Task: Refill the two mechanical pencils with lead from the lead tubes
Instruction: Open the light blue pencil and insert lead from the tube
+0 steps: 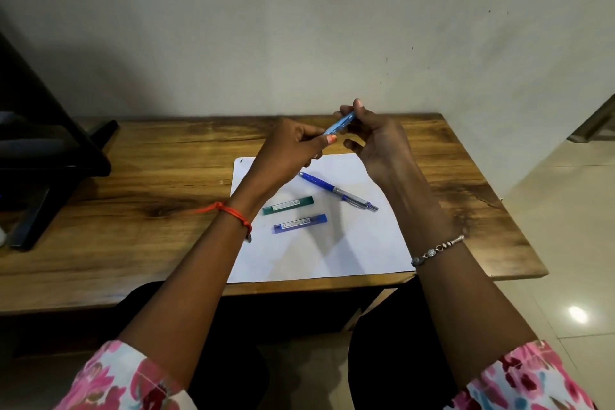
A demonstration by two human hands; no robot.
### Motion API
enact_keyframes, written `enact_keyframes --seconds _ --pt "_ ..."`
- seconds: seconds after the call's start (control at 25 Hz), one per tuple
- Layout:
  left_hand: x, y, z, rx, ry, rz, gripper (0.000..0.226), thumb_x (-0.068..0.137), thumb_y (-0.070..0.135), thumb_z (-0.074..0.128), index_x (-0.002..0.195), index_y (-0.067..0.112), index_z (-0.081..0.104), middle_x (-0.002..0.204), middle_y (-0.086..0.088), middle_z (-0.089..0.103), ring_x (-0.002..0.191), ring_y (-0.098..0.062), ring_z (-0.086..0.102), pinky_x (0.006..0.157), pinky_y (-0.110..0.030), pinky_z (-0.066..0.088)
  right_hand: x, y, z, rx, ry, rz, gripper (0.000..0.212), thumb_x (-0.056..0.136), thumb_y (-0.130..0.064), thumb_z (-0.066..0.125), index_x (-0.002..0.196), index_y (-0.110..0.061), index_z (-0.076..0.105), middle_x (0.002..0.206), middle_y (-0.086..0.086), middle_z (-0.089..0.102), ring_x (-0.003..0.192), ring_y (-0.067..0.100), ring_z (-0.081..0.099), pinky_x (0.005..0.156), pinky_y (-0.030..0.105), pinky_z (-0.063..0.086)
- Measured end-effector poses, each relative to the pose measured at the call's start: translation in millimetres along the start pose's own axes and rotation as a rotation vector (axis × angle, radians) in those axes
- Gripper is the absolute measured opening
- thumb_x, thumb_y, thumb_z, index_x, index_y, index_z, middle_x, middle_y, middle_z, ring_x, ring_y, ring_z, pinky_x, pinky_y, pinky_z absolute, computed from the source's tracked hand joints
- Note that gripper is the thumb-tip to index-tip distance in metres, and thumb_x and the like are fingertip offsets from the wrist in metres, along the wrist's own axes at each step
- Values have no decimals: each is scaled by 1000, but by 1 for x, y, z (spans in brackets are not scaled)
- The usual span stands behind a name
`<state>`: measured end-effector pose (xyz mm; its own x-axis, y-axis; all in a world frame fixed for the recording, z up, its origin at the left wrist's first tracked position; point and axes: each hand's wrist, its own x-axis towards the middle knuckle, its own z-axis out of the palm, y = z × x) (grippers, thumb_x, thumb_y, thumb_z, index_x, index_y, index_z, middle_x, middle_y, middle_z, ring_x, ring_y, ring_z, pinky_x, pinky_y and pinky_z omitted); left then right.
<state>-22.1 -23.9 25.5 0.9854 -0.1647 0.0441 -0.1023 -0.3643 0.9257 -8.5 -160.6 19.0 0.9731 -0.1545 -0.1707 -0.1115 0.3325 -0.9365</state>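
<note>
A light blue mechanical pencil (340, 123) is held in the air above the far edge of the paper. My left hand (293, 150) pinches its lower end and my right hand (372, 133) grips its upper end. A second, dark blue and silver mechanical pencil (336, 190) lies slanted on the white paper sheet (366, 243). In front of it lie a green lead tube (288, 205) and a purple lead tube (300, 223), side by side and apart.
The paper lies on a wooden table (149, 183) against a pale wall. A black stand or monitor base (50, 156) occupies the table's left end. The table's right edge drops to a tiled floor (565, 210).
</note>
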Motion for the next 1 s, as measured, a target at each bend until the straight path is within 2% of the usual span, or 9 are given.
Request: enact_keyframes --seconds 0.24,0.4,0.56,0.64,0.72,0.8,0.92,1.0 --pt "1 3 10 33 10 -13 30 89 24 57 113 8 65 60 1 54 51 -7 43 41 -5 32 -5 5 6 75 98 18 20 91 -25 56 78 -12 66 85 1 69 75 10 62 66 26 38" --pt "-1 3 17 29 1 -14 29 90 22 56 111 5 65 61 0 54 54 -8 44 54 -17 37 -5 5 6 131 178 30 19 90 -22 57 78 -11 65 84 3 69 75 11 63 65 25 40" --pt "0 3 21 7 5 -31 27 89 21 58 101 1 69 58 -3 53 56 -14 41 57 -25 35 -1 8 5 191 200 16 22 91 -21 56 72 -12 63 76 1 68 70 8 63 61 23 41" --pt "-3 -1 16 -8 -3 -51 25 87 21 60 94 0 71 52 0 52 50 -9 41 54 -22 33 5 1 -10 260 216 -11 28 94 -25 49 70 -16 58 66 -3 68 67 9 56 54 21 35" --pt "-8 -5 7 -46 -1 -83 21 87 19 60 95 3 71 46 4 48 37 -2 38 42 -13 30 12 -13 -33 293 247 -49 30 97 -25 43 70 -16 55 62 -4 67 59 10 50 49 20 33" --pt "-11 -5 -3 -83 31 -116 23 88 17 59 101 2 69 52 0 45 31 0 38 35 -7 26 11 -22 -44 284 190 -24 28 95 -18 41 71 -12 55 65 2 63 55 13 50 49 20 37" --pt "-9 -3 -12 -99 45 -122 26 88 17 59 106 0 68 56 -1 46 31 1 41 35 -6 27 5 -17 -32 259 18 142 24 89 -3 37 75 -1 57 68 10 56 52 15 47 44 18 38" --pt "-8 -1 -10 -85 26 -119 27 88 17 59 106 0 67 57 0 47 32 2 42 35 -6 27 5 -14 -24 180 -67 207 19 88 -1 43 79 1 59 66 10 60 52 13 49 44 17 40"
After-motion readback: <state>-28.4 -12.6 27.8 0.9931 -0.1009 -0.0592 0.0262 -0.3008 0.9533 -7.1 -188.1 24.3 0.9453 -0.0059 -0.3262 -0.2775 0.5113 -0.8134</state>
